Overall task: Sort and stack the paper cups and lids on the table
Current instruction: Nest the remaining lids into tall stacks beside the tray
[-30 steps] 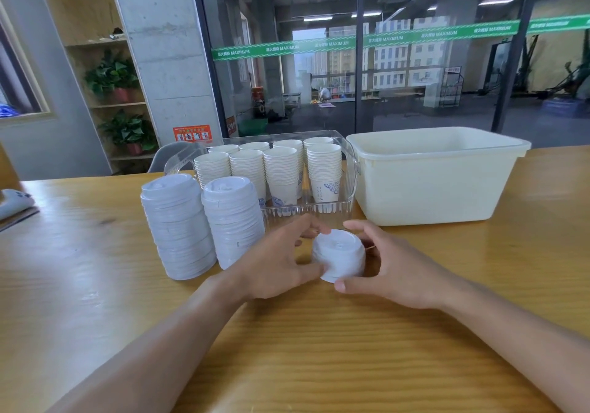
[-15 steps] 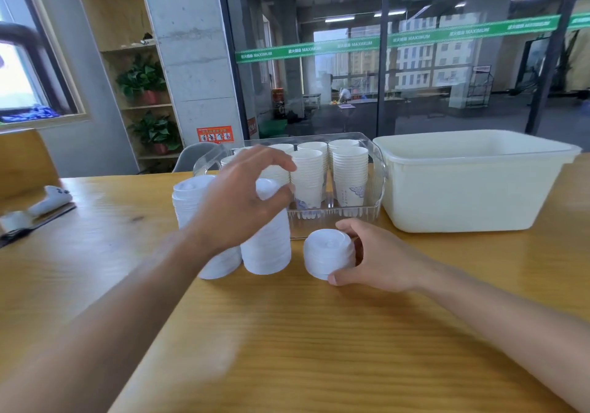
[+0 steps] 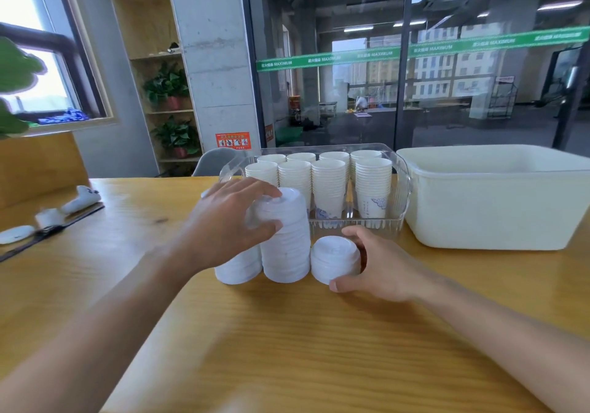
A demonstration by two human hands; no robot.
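Left hand: the left hand [image 3: 234, 221] sits at mid-frame, fingers and thumb curled over the upper part of the tall lid stack [image 3: 285, 240] — apparently to steady the column or lift its upper lids.
Right hand: the right hand [image 3: 372, 264], just right of centre, cups the short lid stack [image 3: 335, 261] from its right side, thumb in front and fingers wrapped behind — a grip that keeps the loose lids in line.
Lid stacks: the short one stands on the table [image 3: 287, 348] touching the tall one's right side; a second tall lid stack [image 3: 238, 269] stands at the left, mostly hidden by the left hand. Kept close, they look ready to be merged.
Cups: nested columns of paper cups [image 3: 329, 186] fill the clear tray [image 3: 402, 195] just behind the lids, above centre — cups seem already sorted.
Tub: a cream tub [image 3: 498, 202] stands at the right of the frame, beside the tray; its inside is not visible.
Far left: a white object and a dark strip, blurred.
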